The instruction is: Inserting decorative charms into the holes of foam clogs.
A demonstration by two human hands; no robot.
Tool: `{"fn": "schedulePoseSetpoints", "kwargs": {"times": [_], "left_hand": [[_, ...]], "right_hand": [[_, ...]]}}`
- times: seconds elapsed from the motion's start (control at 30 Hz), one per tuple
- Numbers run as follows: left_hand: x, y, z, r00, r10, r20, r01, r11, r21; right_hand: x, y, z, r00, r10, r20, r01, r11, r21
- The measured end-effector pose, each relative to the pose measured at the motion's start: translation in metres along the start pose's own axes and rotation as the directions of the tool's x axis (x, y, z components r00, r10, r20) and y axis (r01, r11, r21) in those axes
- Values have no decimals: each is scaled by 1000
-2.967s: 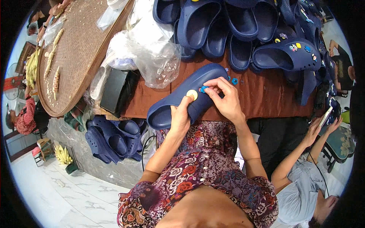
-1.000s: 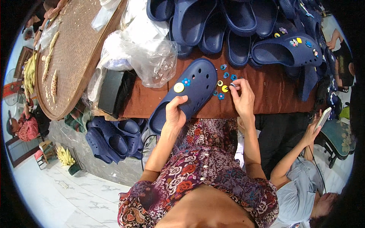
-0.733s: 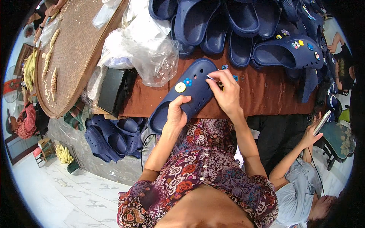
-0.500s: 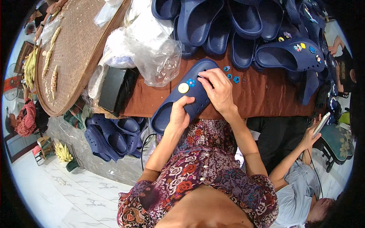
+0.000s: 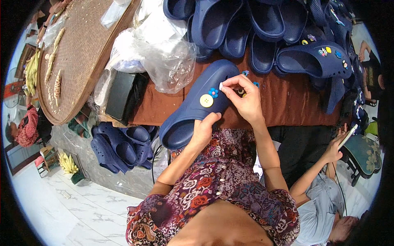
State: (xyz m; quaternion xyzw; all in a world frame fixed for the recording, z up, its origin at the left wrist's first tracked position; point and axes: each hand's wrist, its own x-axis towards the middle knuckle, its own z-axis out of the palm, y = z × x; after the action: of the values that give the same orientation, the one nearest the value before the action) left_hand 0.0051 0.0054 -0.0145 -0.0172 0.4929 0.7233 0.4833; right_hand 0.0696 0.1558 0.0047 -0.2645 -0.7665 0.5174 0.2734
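Purple floral garment (image 5: 230, 178), short-sleeved, pale-buttoned, perhaps a dress

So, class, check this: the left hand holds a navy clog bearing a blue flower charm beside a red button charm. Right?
The button charm is yellow, not red, in the head view. The left hand does hold the navy clog, with the blue flower charm beside that button.

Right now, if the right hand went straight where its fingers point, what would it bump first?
Probably the navy clog; I can't tell whether the white piece in the right hand touches it.
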Motion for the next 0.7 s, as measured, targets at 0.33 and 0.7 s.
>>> {"fn": "schedulePoseSetpoints", "kwargs": {"times": [0.33, 0.7], "left_hand": [[-12, -18, -10, 987, 79, 140, -127, 918, 375], [-14, -17, -23, 961, 149, 234, -239, 872, 427]], "right_hand": [[-8, 19, -9, 914, 405, 5, -395, 888, 235], [3, 19, -15, 909, 316, 271, -416, 730, 543]]}}
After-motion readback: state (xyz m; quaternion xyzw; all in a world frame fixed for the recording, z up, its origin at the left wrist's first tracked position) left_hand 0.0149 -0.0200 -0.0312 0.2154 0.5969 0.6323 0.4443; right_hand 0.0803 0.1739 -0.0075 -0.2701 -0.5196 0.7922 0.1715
